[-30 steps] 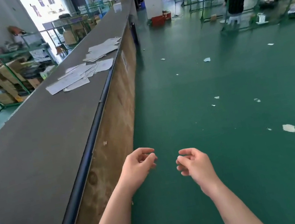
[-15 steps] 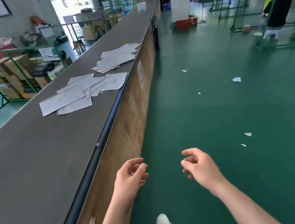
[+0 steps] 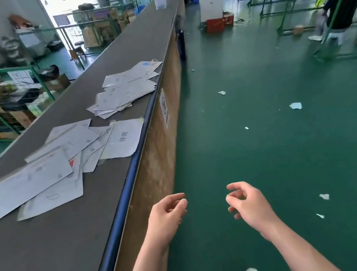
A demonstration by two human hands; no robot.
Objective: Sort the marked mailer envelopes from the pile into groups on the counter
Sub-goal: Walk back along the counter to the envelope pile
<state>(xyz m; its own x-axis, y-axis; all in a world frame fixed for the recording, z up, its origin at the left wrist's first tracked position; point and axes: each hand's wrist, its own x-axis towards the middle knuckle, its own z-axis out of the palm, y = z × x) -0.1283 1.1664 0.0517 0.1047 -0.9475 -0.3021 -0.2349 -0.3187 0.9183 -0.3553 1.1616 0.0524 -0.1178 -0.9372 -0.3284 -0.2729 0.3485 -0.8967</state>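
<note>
Mailer envelopes [image 3: 38, 180] lie in a loose pile on the worktop [image 3: 39, 253], far-left of both hands; a 2nd pile [image 3: 123, 92] lies farther. Prob. light, thin, bendy: pinch a free edge. Left hand [image 3: 166, 215] & right hand [image 3: 247, 204]: grip loosely curled, holding nothing. Smooth grey top; green floor [image 3: 268, 144] w/ paper scraps.

Bright daylight from the far doorway [image 3: 72, 13] — wide-angle bending, blurred edges.

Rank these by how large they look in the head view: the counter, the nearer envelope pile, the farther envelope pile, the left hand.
1. counter
2. nearer envelope pile
3. farther envelope pile, though its distance may shrink it
4. left hand, though its nearness to the camera enlarges it
</note>
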